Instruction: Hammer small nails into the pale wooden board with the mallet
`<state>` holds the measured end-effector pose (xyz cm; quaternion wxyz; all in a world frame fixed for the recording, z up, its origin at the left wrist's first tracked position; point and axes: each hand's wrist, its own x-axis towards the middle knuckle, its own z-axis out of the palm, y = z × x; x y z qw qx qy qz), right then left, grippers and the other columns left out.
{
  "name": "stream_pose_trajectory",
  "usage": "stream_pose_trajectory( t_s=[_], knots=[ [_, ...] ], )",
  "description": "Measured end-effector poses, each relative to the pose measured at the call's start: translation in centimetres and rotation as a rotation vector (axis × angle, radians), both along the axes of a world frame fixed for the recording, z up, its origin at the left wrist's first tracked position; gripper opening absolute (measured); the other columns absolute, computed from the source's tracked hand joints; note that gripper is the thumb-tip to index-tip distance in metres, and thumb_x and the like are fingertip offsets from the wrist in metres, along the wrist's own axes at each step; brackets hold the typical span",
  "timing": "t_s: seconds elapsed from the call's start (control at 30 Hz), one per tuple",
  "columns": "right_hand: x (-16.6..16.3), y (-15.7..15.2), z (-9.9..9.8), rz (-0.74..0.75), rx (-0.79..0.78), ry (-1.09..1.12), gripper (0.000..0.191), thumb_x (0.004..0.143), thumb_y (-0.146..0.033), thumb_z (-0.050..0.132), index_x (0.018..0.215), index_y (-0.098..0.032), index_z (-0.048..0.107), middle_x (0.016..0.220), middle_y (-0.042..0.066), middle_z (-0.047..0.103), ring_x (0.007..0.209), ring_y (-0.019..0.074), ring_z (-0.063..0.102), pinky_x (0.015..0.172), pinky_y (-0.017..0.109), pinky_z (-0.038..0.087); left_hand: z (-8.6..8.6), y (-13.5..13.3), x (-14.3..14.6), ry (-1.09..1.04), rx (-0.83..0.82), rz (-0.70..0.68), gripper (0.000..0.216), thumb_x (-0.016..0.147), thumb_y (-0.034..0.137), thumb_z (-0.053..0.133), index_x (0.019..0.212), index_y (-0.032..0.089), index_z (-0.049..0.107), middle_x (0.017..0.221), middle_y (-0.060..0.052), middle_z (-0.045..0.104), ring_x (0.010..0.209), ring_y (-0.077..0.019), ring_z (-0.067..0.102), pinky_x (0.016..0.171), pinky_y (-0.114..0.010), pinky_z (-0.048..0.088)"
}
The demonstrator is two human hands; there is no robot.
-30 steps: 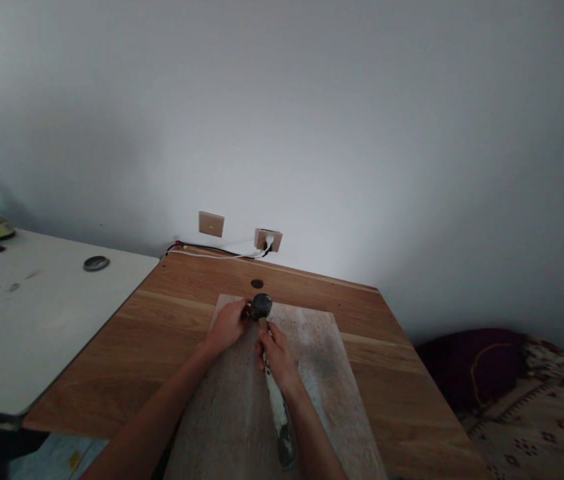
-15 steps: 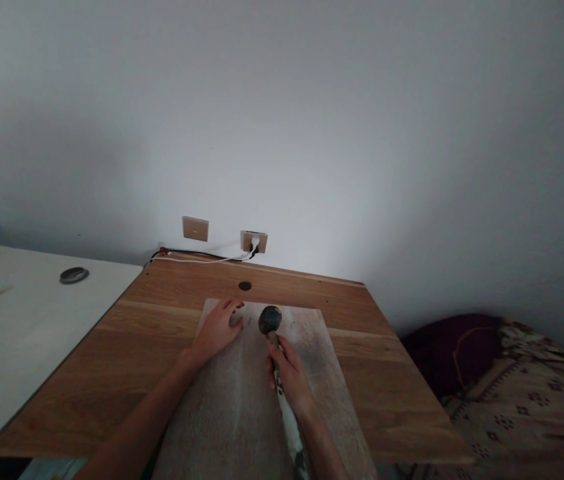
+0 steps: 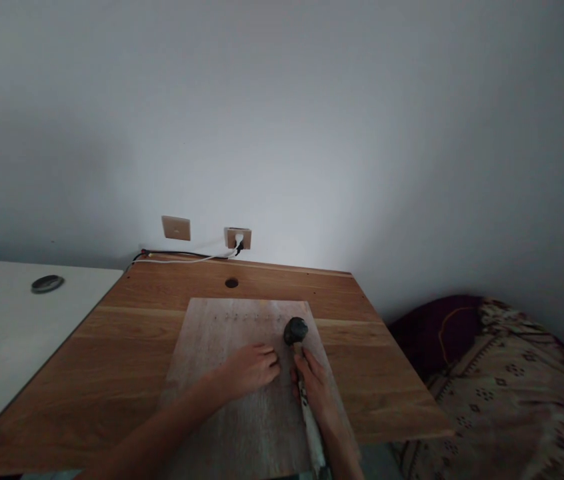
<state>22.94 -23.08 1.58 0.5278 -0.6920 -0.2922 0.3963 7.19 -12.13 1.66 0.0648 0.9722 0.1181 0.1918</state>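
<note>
A: And here we are: the right hand [image 3: 313, 381] wraps the mallet [image 3: 295, 331], fingers closed round its handle just below the head! The mallet is over the right side of the board [image 3: 262, 433], head pointing toward the board's far edge. Resting on the wood or held off it? I can't tell.

B: And the left hand [image 3: 251, 368]?

A: Over the middle of the board, near the mallet but apart from it, fingers curled inward. Whether anything is tucked under them, I can't tell.

B: So which step is this?

A: Looks to me like handling rather than striking. My read: a blow from here would call for a grip further down the handle, and left fingers clear of the head.

B: Give us the surfaces!

A: The board is flat, pale and scuffed, with a row of small dark marks [image 3: 249, 317] near its far edge. The mallet's head is dark and rounded; its handle long, pale, blotched dark. Beneath the board, the brown, grained table [image 3: 377, 387], a round hole [image 3: 231, 283] beyond the board's far edge. Off to the board's right, patterned cloth [image 3: 502, 400], soft and rumpled.
</note>
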Motion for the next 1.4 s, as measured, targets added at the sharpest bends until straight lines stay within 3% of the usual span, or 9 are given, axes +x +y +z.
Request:
stream_pose_trajectory(
  t_s=[0.07, 0.13, 0.23, 0.37, 0.43, 0.83, 1.1, 1.23, 1.4],
  knots=[
    [0.0, 0.0, 0.0, 0.002, 0.002, 0.007, 0.052, 0.072, -0.074, 0.063, 0.081, -0.023, 0.054, 0.057, -0.006, 0.053, 0.040, 0.0118, 0.049, 0.036, 0.023, 0.037, 0.6, 0.4, -0.3, 0.065, -0.066, -0.092, 0.029, 0.090, 0.010, 0.054, 0.087, 0.031, 0.073, 0.089, -0.001, 0.074, 0.094, -0.0211, 0.068, 0.090, -0.030, 0.056],
    [0.0, 0.0, -0.1, 0.010, 0.012, 0.021, 0.054, 0.071, -0.076, 0.062, 0.079, -0.023, 0.054, 0.056, -0.006, 0.051, 0.038, 0.0117, 0.047, 0.035, 0.024, 0.035, 1.2, 1.3, -1.1, 0.084, -0.203, -0.066, 0.030, 0.091, 0.012, 0.053, 0.096, 0.033, 0.074, 0.097, -0.002, 0.074, 0.102, -0.0236, 0.067, 0.099, -0.034, 0.053],
    [-0.1, 0.0, -0.3, 0.005, 0.032, 0.035, 0.056, 0.070, -0.079, 0.062, 0.075, -0.024, 0.053, 0.055, -0.005, 0.051, 0.037, 0.0114, 0.045, 0.035, 0.024, 0.033, 1.5, 3.7, -3.3, -0.019, -0.372, 0.126, 0.028, 0.091, 0.016, 0.054, 0.105, 0.029, 0.075, 0.104, -0.006, 0.074, 0.106, -0.0261, 0.066, 0.102, -0.039, 0.050],
    [-0.2, 0.0, -0.6, -0.003, 0.062, 0.013, 0.056, 0.073, -0.079, 0.061, 0.073, -0.024, 0.053, 0.055, -0.004, 0.052, 0.039, 0.0118, 0.045, 0.036, 0.024, 0.035, 0.6, 7.9, -6.9, -0.320, -0.500, 0.485, 0.024, 0.089, 0.026, 0.054, 0.099, 0.021, 0.075, 0.101, -0.007, 0.075, 0.095, -0.0228, 0.068, 0.093, -0.038, 0.054],
    [-0.3, 0.0, -0.7, -0.005, 0.065, 0.011, 0.056, 0.073, -0.079, 0.061, 0.076, -0.023, 0.054, 0.056, -0.004, 0.052, 0.038, 0.0117, 0.045, 0.035, 0.024, 0.033, 0.1, 9.5, -8.3, -0.348, -0.541, 0.564, 0.023, 0.086, 0.027, 0.055, 0.097, 0.020, 0.075, 0.100, -0.006, 0.076, 0.091, -0.0213, 0.069, 0.092, -0.037, 0.055],
    [-0.5, -0.1, -0.9, -0.015, 0.067, 0.002, 0.058, 0.074, -0.080, 0.061, 0.076, -0.022, 0.054, 0.057, -0.005, 0.052, 0.039, 0.0106, 0.045, 0.036, 0.023, 0.034, -1.2, 10.7, -9.1, -0.293, -0.573, 0.534, 0.023, 0.081, 0.022, 0.055, 0.091, 0.020, 0.075, 0.095, -0.006, 0.078, 0.088, -0.0216, 0.071, 0.090, -0.036, 0.056],
    [-1.3, 0.2, 0.4, 0.041, 0.065, -0.016, 0.052, 0.076, -0.075, 0.063, 0.079, -0.023, 0.056, 0.058, -0.004, 0.053, 0.038, 0.0114, 0.045, 0.036, 0.024, 0.030, -1.3, 10.8, -9.5, -0.311, -0.542, 0.507, 0.017, 0.082, 0.024, 0.059, 0.086, 0.021, 0.075, 0.097, -0.007, 0.077, 0.097, -0.0236, 0.068, 0.094, -0.039, 0.053],
    [-3.2, 2.2, 1.3, 0.129, 0.112, -0.038, 0.047, 0.081, -0.069, 0.061, 0.084, -0.022, 0.056, 0.057, -0.006, 0.052, 0.039, 0.0106, 0.046, 0.037, 0.023, 0.033, -1.5, 10.6, -9.5, -0.332, -0.601, 0.536, 0.021, 0.082, 0.022, 0.059, 0.097, 0.021, 0.073, 0.097, -0.006, 0.077, 0.091, -0.0216, 0.071, 0.091, -0.037, 0.054],
    [-7.2, 6.9, 2.5, 0.349, 0.136, 0.095, 0.044, 0.083, -0.062, 0.057, 0.096, -0.021, 0.056, 0.057, -0.008, 0.051, 0.036, 0.0090, 0.043, 0.034, 0.022, 0.029, -1.5, 10.4, -9.4, -0.339, -0.642, 0.542, 0.025, 0.084, 0.022, 0.058, 0.107, 0.021, 0.067, 0.090, -0.004, 0.078, 0.086, -0.0211, 0.073, 0.087, -0.035, 0.055]
  ],
)
